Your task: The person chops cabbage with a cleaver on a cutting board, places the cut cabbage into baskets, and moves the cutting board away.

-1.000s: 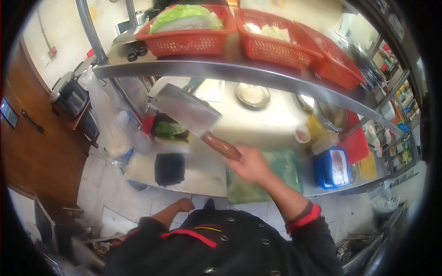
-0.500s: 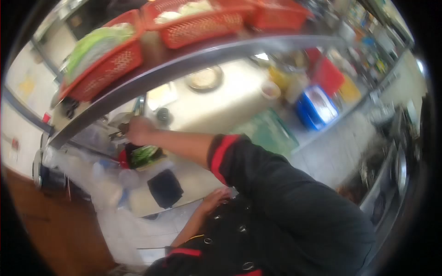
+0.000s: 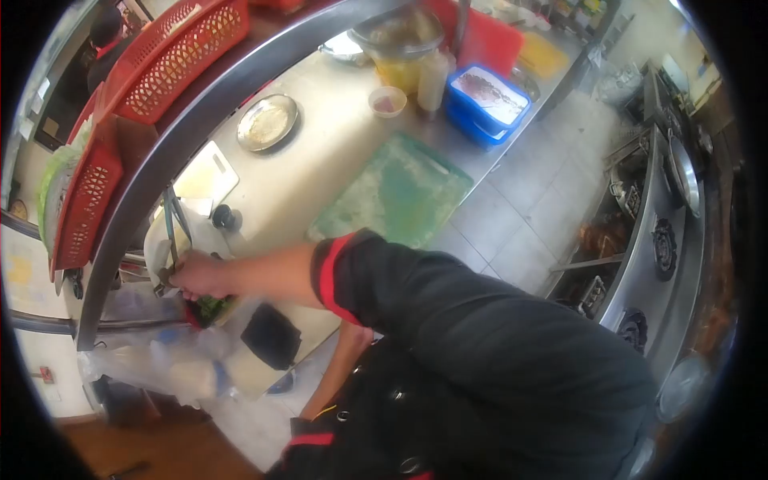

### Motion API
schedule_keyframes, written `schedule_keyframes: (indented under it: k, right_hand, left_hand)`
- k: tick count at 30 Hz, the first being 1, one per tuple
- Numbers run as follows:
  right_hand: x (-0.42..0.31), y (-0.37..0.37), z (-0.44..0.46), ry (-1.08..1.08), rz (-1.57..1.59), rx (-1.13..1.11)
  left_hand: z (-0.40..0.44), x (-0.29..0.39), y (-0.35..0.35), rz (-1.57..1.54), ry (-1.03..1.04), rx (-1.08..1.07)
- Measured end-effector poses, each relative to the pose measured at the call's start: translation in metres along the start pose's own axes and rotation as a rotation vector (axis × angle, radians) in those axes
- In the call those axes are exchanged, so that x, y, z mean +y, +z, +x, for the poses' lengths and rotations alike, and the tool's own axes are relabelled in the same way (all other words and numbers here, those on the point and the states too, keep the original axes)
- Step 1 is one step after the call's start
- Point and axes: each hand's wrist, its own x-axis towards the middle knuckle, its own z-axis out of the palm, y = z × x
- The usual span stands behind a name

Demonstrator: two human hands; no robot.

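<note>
My right hand (image 3: 198, 276) reaches across to the left end of the counter, its fingers closed round what looks like a pair of metal tongs (image 3: 171, 228), two long arms pointing up and away. Behind it is a whitish bowl or bag (image 3: 156, 244), partly covered. Just below the hand, a red-rimmed container holds green leaves (image 3: 212, 310). A small black cup (image 3: 225, 217) stands beside the tongs. My left hand (image 3: 357, 334) is mostly hidden under my right forearm; its fingers do not show.
A green cutting board (image 3: 400, 192), a metal plate (image 3: 268, 124) and a blue tub (image 3: 486, 104) are on the counter (image 3: 320, 176). A black square item (image 3: 272, 334) lies at the near end. Above runs a metal shelf (image 3: 152, 172) with red baskets (image 3: 184, 60). Stove burners (image 3: 664, 248) line the right.
My view has turned, so the counter appears rotated and further left. My right hand stays at the counter's left end, the metal tool now clearer. My left hand has slipped behind my right forearm.
</note>
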Motion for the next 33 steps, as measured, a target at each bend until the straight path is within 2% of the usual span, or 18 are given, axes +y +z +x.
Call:
schedule_keyframes:
  k: [4,8,9,13,16,18,19,21,22,23,24,25,26,27,28,30,31,33]
  right_hand:
    - [0.003,0.051,-0.005,0.023,0.191,0.084]
    - [0.009,0.068,-0.004,0.008,0.16,0.017]
    - [0.005,0.065,-0.01,0.085,0.031,-0.03]
    - [-0.01,0.033,-0.043,0.193,-0.349,-0.161]
    - [-0.037,-0.015,-0.112,0.066,-0.283,-0.135]
    - [-0.061,-0.066,-0.165,0.011,-0.303,-0.093]
    - [-0.071,-0.094,-0.196,0.052,-0.235,-0.016]
    - [-0.101,-0.152,-0.265,-0.106,-0.562,0.246]
    - [-0.114,-0.186,-0.299,0.01,-0.589,0.48]
    - [-0.121,-0.22,-0.338,-0.055,-0.668,0.63]
    - [-0.135,-0.244,-0.376,0.004,-1.06,0.8]
    - [-0.126,-0.286,-0.416,-0.069,-1.232,0.97]
    - [-0.127,-0.305,-0.452,0.117,-1.128,1.099]
    - [-0.11,-0.356,-0.498,0.128,-1.082,1.115]
    - [-0.117,-0.346,-0.527,0.208,-0.709,1.085]
    - [-0.092,-0.364,-0.592,0.045,-0.398,1.052]
    - [-0.079,-0.355,-0.613,0.045,-0.402,1.032]
    - [-0.067,-0.32,-0.651,-0.194,0.125,1.119]
  left_hand:
    - [-0.008,0.0,-0.004,0.043,0.048,-0.041]
    - [-0.017,0.002,-0.007,0.049,0.095,-0.066]
    - [-0.019,0.003,-0.004,0.048,0.11,-0.077]
    - [-0.015,0.011,0.005,0.033,0.212,-0.098]
    - [0.002,0.015,0.001,0.016,0.332,-0.005]
    - [-0.002,0.035,0.012,0.016,0.288,-0.04]
    - [-0.008,0.047,0.017,0.031,0.265,-0.078]
    - [-0.02,0.066,0.02,0.121,0.286,-0.056]
    - [-0.025,0.071,0.025,0.224,0.311,-0.054]
    - [-0.032,0.076,0.033,0.217,0.316,-0.033]
    - [-0.041,0.079,0.042,0.233,0.28,-0.02]
    - [-0.045,0.079,0.047,0.249,0.248,-0.004]
    - [-0.041,0.074,0.046,0.243,0.262,0.023]
    - [-0.031,0.066,0.042,0.243,0.186,-0.114]
    - [-0.027,0.059,0.055,0.211,0.141,-0.233]
    - [-0.022,0.037,0.097,0.126,0.068,-0.453]
    - [-0.017,0.019,0.112,0.124,0.084,-0.442]
    - [0.001,-0.015,0.139,0.318,0.03,-0.5]
